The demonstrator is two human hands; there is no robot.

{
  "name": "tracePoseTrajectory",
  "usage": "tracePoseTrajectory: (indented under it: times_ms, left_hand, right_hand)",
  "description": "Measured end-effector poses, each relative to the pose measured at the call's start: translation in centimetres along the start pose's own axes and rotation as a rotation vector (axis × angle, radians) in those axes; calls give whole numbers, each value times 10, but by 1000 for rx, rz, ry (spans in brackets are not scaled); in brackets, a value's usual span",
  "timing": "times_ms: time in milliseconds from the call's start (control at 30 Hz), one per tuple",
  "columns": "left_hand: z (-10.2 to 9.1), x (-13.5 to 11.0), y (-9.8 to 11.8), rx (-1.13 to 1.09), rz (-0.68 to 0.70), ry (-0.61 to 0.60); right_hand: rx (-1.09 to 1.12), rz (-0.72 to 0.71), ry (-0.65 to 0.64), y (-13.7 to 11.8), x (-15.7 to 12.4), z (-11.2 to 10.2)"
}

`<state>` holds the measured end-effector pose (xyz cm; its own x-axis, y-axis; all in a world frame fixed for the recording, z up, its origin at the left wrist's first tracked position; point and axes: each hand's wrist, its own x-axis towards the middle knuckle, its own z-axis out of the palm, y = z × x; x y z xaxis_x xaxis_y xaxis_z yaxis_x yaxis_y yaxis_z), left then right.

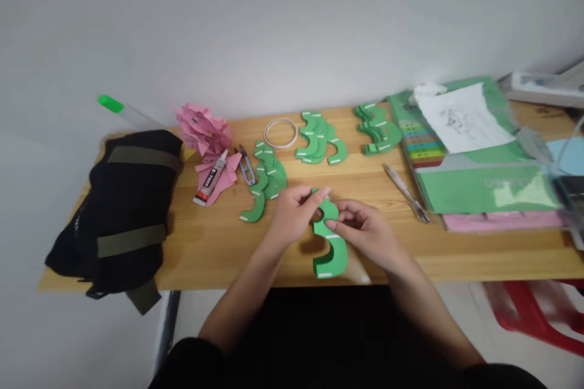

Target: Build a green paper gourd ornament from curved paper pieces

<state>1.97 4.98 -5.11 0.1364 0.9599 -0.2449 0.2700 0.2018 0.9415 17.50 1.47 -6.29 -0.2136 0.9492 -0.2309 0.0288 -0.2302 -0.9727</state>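
Between my two hands is a stack of green 3-shaped paper cutouts (336, 255) with small white strips on it, close to the table's front edge. My left hand (294, 213) pinches its upper end between thumb and fingers. From the other side, my right hand (367, 231) grips the middle, thumb on top and the other fingers curled behind. Further green cutouts with white strips lie past my hands: a fanned group (272, 176) at the left, another group (314, 140) in the back middle, and a stack (381, 130) to the right.
Left of the cutouts are thread snips (247, 167), a B-7000 glue tube (210, 179), crumpled pink paper (205, 127) and a black bag (132, 206). A tape roll (281, 134) lies near the wall. Rightward are a pen (404, 191), green folder (488, 188) and white paper sheet (465, 118).
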Motion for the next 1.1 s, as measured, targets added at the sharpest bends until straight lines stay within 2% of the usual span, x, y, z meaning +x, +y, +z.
tracePoseTrajectory:
  times_ms: [133,267,367,500,567,667,800,933,1100]
  left_hand:
    - [2,9,-13,132,50,23]
    - [-5,9,-21,341,133,194]
    - [-24,-1,-27,515,172,305]
    - [-62,-24,-42,674,193,426]
    - [-80,-34,-52,714,217,436]
    - [-97,-42,-69,718,276,400]
    - [-102,-41,-81,662,354,420]
    - [-98,-42,-79,533,406,486]
    - [-96,-56,-71,291,423,591]
  right_hand:
    - [-6,28,-7,15,7,0]
    - [-101,-22,111,28,17,0]
    - [-171,-49,189,32,17,-1]
    - [-520,-152,309,30,9,-2]
    - [-652,-207,347,30,5,-3]
    - [-702,-243,375,31,1,-2]
    - [-783,-280,372,34,-1,1]
    - [-847,-309,335,36,-8,4]
    - [-891,-355,307,42,-19,6]
